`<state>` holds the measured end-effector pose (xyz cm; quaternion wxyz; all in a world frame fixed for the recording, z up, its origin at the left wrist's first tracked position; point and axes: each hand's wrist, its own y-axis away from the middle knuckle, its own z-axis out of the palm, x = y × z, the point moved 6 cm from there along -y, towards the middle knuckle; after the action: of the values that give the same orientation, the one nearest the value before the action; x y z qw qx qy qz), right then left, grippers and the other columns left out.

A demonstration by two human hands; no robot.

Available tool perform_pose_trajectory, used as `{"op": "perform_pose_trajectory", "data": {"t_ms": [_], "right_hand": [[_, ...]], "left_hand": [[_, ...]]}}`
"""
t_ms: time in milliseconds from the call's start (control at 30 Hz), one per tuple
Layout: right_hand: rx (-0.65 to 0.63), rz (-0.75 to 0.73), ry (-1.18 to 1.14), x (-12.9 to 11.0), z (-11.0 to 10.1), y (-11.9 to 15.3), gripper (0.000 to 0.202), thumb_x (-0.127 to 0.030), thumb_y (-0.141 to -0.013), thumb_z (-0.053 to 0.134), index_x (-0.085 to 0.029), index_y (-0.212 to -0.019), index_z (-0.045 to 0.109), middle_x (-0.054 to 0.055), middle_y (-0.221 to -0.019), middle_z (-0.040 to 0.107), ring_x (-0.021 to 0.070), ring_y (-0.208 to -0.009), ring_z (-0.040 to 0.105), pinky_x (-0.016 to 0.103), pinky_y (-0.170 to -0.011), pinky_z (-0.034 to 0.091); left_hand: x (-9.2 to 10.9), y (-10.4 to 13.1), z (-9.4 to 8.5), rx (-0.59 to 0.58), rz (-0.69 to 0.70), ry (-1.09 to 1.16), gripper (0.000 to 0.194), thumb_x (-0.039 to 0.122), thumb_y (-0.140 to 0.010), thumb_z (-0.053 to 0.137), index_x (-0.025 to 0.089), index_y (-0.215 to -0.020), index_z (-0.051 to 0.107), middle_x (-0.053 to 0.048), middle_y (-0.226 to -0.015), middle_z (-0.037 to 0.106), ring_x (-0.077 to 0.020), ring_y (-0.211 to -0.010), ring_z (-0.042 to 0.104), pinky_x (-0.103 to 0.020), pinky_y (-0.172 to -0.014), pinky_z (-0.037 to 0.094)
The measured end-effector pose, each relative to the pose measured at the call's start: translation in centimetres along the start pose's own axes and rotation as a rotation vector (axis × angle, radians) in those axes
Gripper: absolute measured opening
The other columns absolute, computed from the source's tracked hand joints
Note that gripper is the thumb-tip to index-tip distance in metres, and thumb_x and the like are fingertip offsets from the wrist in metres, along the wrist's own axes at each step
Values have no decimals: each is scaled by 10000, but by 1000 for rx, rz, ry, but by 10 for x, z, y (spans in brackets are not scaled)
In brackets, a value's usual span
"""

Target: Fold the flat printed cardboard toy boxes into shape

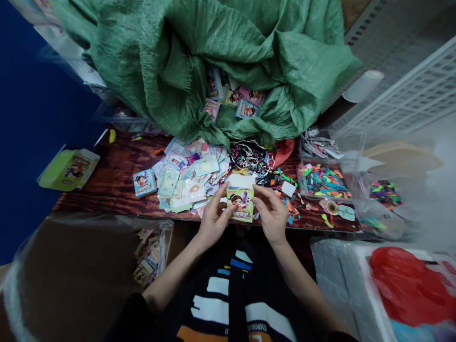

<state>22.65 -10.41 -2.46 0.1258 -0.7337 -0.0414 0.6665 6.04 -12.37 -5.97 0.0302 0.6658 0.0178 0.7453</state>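
Observation:
Between my two hands, at the table's front edge, is a small yellow-green box [242, 205] with a cartoon girl on its front; a white flap stands up at its top. My left hand [217, 211] grips the left side, thumb across the front. At the right side, my right hand [270, 211] has its fingers and thumb at the box's upper edge. A pile of pastel cards and papers [192, 178] lies to the left behind my hands, with a blue box [144, 183] beside it. Behind the held box is a tangle of dark and white cords [247, 154].
A green sack [160, 61] holding several small boxes covers the back. An opened green box [71, 168] lies on the table's left. Clear bins [324, 181] of colourful pieces stand right. Below are a large carton [81, 280] and a red plastic bag [406, 280].

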Motion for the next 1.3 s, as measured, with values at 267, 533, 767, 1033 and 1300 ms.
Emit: {"op": "perform_pose_trajectory", "data": {"t_ms": [267, 533, 767, 1033, 1300], "right_hand": [[-149, -22, 76, -1, -12, -7, 111, -260, -871, 667, -218, -787, 727, 16, -742, 649, 159, -702, 609, 290, -644, 501], [-201, 70, 97, 14, -14, -9, 287, -311, -903, 629, -250, -1175, 695, 26, -895, 696, 159, -747, 629, 301, -696, 531], [-256, -44, 75, -2, -4, -21, 115, -317, -883, 681, -236, -819, 730, 60, -951, 734, 215, -916, 674, 381, -855, 530], [-283, 303, 22, 27, 8, -17, 236, -438, -773, 753, -214, -847, 739, 33, -818, 743, 182, -724, 655, 306, -684, 523], [-277, 223, -4, 6, 18, -23, 237, -406, -753, 779, -203, -686, 674, 24, -741, 718, 164, -678, 638, 278, -637, 493]], "left_hand": [[2, -3, 2, -290, -131, -91, 431, 364, -866, 680, 216, -1250, 550, -53, -1056, 612, -66, -595, 532, -163, -449, 433], [1, -12, 1, -309, -210, -144, 496, 338, -770, 775, 210, -1182, 529, -4, -949, 579, -74, -621, 557, -179, -521, 436], [10, -24, -2, -244, -73, -173, 529, 315, -809, 738, 232, -1235, 435, -16, -1013, 580, -73, -655, 559, -189, -575, 440], [7, -13, -13, -338, 35, -419, 559, 268, -892, 664, 273, -1389, 409, -32, -1051, 630, -107, -677, 554, -235, -608, 447], [18, -7, -19, -287, 120, -312, 509, 300, -909, 646, 253, -1379, 458, -33, -1016, 631, -118, -725, 562, -240, -652, 476]]}}
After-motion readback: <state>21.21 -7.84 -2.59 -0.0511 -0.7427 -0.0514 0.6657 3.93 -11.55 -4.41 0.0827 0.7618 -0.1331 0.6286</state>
